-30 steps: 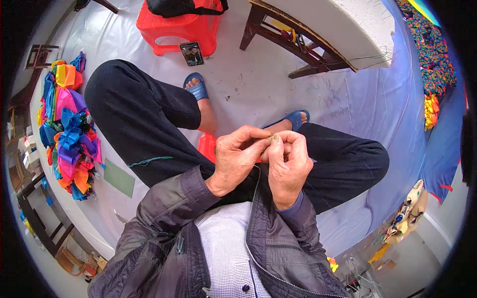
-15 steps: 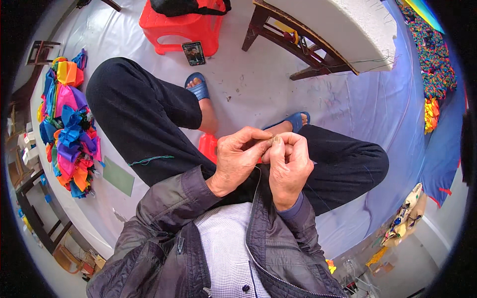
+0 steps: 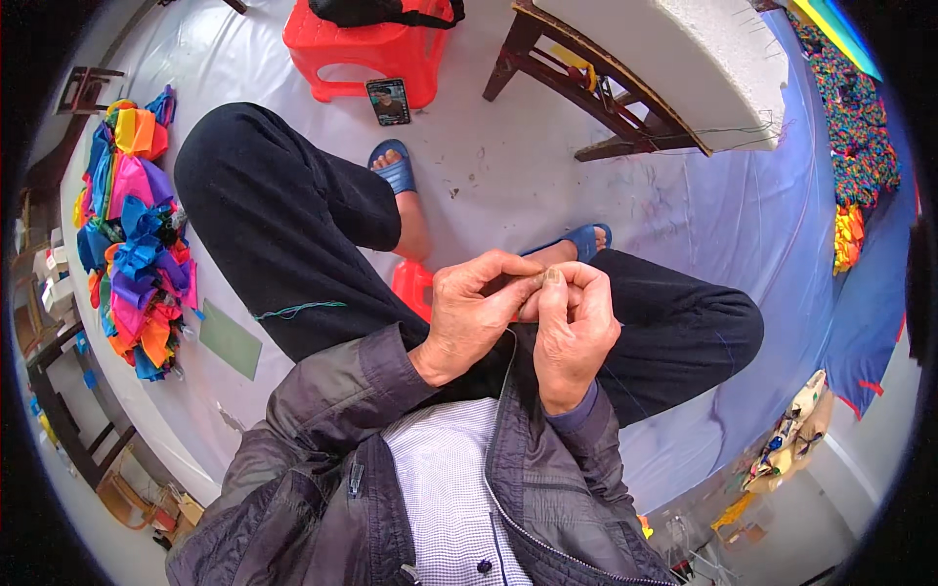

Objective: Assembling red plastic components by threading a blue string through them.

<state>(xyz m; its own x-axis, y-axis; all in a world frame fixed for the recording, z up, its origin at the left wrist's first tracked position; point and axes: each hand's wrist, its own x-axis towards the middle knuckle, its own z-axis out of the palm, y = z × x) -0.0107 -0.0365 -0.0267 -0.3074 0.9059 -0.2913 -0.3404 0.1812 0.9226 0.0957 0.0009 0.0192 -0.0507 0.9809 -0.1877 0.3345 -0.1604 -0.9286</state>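
Observation:
My left hand [image 3: 467, 317] and my right hand [image 3: 574, 337] meet in front of my lap, thumbs and fingertips pinched together and touching. Whatever lies between the fingertips is too small or too hidden to make out. Across my left thigh lies a loose bundle of green thread [image 3: 298, 310]. A thin dark blue thread [image 3: 625, 384] shows faintly on the trouser leg beside my right hand. Below the hands, part of a red plastic seat [image 3: 411, 285] shows between my legs.
A heap of colourful fabric pieces [image 3: 142, 244] lies at the left, beside a flat green sheet [image 3: 231, 339]. Ahead stand a red stool [image 3: 366, 49], a phone [image 3: 389, 102] leaning against it, and a wooden frame [image 3: 596, 93] under a white slab [image 3: 674, 59]. Multicoloured knitted material [image 3: 850, 127] hangs at right.
The view has shifted slightly, so the stool and phone sit a little farther right. Both hands keep their pinch, with hardly any movement of the fingers.

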